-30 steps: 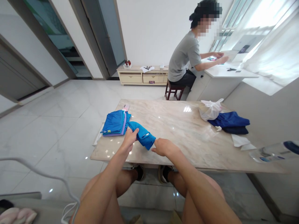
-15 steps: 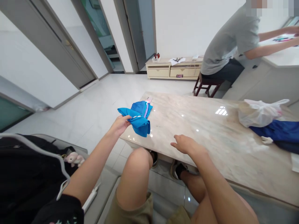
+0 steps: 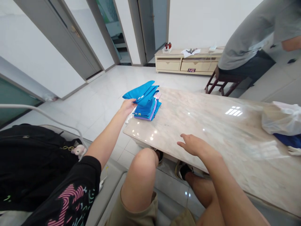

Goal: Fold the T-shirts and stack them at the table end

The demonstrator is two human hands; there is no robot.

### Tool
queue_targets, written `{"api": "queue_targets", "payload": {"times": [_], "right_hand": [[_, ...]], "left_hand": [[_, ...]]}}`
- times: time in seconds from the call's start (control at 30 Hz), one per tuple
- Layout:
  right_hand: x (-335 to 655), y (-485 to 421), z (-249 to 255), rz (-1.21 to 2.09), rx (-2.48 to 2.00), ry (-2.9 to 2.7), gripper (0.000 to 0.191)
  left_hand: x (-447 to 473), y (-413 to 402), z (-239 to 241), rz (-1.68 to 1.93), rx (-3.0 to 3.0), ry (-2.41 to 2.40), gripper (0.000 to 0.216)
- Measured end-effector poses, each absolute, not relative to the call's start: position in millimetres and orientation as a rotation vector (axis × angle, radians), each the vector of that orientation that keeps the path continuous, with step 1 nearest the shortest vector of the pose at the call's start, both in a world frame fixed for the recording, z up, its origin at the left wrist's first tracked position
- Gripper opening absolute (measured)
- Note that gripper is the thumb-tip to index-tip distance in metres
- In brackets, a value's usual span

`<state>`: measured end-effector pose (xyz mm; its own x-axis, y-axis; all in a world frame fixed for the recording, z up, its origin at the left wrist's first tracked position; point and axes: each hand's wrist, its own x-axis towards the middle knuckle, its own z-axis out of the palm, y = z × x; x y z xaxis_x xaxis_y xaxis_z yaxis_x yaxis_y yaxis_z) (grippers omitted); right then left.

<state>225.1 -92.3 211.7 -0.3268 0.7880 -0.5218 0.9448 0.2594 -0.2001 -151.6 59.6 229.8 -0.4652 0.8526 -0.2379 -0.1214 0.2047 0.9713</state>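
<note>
My left hand (image 3: 128, 105) pinches the near edge of a folded blue cloth (image 3: 141, 91), which tilts upward over a stack of folded fabric. In that stack (image 3: 147, 110), blue and purple layers show, with small yellow and white marks at the front edge. It lies at the left end of the marble-topped table (image 3: 174, 122). Behind the stack, part of a pink phone-like item (image 3: 158, 94) with dark dots sticks out. Above the table's near edge hovers my right hand (image 3: 191, 144), fingers apart and holding nothing.
At the table's right end sit a white plastic bag (image 3: 282, 117) and a dark blue cloth (image 3: 285, 139). A black bag (image 3: 35, 160) with a plush charm (image 3: 79, 150) rests on the seat to my left. Beyond the table, a person in grey (image 3: 249, 37) sits on a stool (image 3: 225, 78).
My left hand has carried the blue cloth away from me over the stack, and its far part has swung up. The stack's front now shows. My right hand stays open near the edge.
</note>
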Motion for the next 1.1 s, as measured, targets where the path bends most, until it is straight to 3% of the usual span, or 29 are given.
{"api": "queue_targets", "payload": {"times": [0.17, 0.3, 0.43, 0.67, 0.93, 1.1], "right_hand": [[218.4, -96.0, 217.0, -0.688, 1.631, 2.218, 0.045], [212.7, -99.9, 223.4, -0.672, 1.605, 2.232, 0.045], [203.8, -101.9, 235.3, -0.660, 1.603, 2.212, 0.043], [192.0, -96.7, 243.3, -0.638, 1.660, 2.147, 0.040], [184.4, -95.9, 246.0, -0.639, 1.616, 2.199, 0.042], [178.5, -97.3, 251.7, -0.636, 1.646, 2.220, 0.044]], "left_hand": [[-167.1, 20.4, 163.5, 1.222, 0.704, 1.984, 0.047], [-172.4, 52.9, 156.4, 1.182, 1.046, 2.108, 0.052], [-151.8, 104.7, 149.4, 0.792, 1.771, 2.217, 0.061], [-103.7, 109.5, 78.3, 0.253, 2.060, 2.309, 0.073], [-98.1, 74.5, 113.2, -0.082, 2.190, 1.990, 0.065], [-113.9, 48.2, 137.5, 0.127, 2.177, 1.942, 0.043]]}}
